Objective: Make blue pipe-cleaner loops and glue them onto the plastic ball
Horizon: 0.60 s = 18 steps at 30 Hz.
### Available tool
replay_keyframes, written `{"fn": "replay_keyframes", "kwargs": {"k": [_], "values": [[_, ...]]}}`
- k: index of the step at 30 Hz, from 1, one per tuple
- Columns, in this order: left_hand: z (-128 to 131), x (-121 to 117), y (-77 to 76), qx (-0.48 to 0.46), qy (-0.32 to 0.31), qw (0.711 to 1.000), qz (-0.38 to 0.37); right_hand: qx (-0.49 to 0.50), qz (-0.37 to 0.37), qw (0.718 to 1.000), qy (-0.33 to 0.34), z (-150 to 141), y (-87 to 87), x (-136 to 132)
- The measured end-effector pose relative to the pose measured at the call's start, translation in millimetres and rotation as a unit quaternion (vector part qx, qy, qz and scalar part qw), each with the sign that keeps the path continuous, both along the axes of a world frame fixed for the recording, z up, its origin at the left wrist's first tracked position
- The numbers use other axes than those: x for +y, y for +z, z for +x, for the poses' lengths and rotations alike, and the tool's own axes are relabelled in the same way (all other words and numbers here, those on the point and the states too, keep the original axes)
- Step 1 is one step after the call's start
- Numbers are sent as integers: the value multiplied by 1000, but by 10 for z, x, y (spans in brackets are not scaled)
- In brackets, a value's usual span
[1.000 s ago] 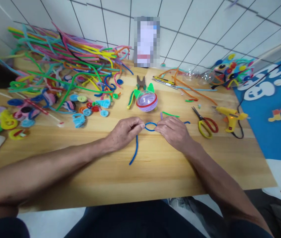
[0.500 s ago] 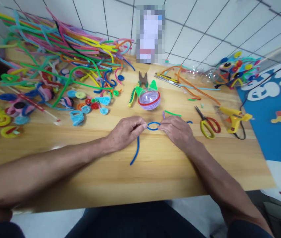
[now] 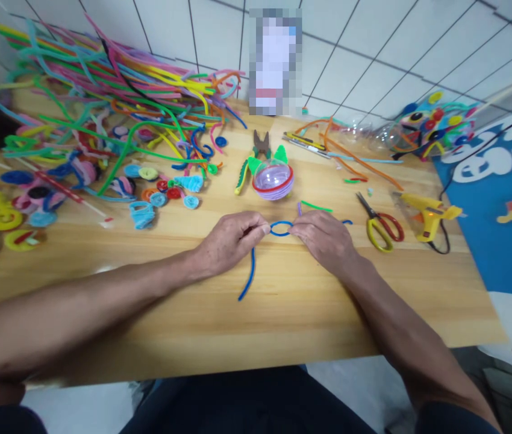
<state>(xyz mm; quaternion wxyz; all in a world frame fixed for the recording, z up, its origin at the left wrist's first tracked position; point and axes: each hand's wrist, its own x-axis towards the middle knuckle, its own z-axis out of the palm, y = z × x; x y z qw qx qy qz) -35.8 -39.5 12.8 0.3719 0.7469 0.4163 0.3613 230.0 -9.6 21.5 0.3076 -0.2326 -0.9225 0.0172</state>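
Note:
Between my two hands a blue pipe cleaner point(image 3: 281, 234) is bent into a small oval loop. My left hand point(image 3: 240, 240) pinches the loop's left side between thumb and fingers, and a blue tail hangs down from beneath that hand. The loop's right side is pinched by my right hand point(image 3: 323, 238); a short blue end pokes out past its knuckles. Just beyond the hands sits a clear ball point(image 3: 273, 181) with a purple coiled lower half, a red band and green ears. Short green and purple pieces lie beside my right hand.
Pliers point(image 3: 261, 144) lie behind the ball. Scissors point(image 3: 379, 226) and a yellow glue gun point(image 3: 427, 214) are on the right. A heap of coloured pipe cleaners point(image 3: 147, 78) and several coiled pieces cover the left. A craft knife point(image 3: 303, 142) lies near the tiled wall.
Both hands keep their pinch on the blue loop, nearly still. The whole view has shifted very slightly.

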Motion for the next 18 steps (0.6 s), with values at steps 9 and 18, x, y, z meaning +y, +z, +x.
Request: {"fn": "replay_keyframes", "kwargs": {"k": [9, 18], "values": [[0, -7, 12, -24, 13, 1000, -15, 18, 5, 998, -59, 3, -39, -26], [2, -1, 1, -12, 7, 1000, -5, 0, 26, 999, -37, 0, -45, -46]]}}
